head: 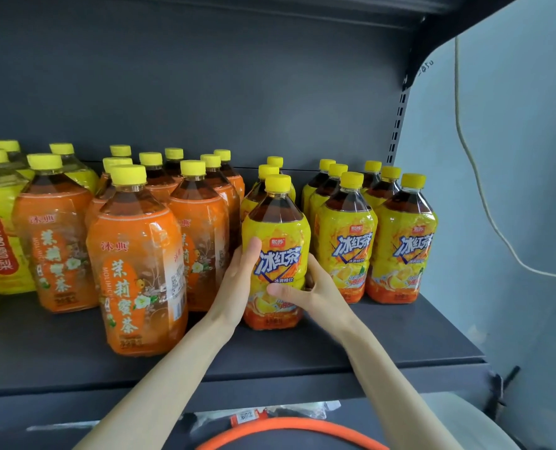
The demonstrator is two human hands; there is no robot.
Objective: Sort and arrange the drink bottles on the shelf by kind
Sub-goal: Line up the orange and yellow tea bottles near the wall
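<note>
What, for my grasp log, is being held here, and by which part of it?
Both hands grip one yellow-labelled, yellow-capped plastic iced-tea bottle: the left hand on the label's left side, the right hand round its lower right.

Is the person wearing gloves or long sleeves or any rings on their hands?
No gloves. The left hand and right hand are bare, with no rings showing. The left forearm and right forearm are bare too: no sleeves, watch or bracelet in view.
</note>
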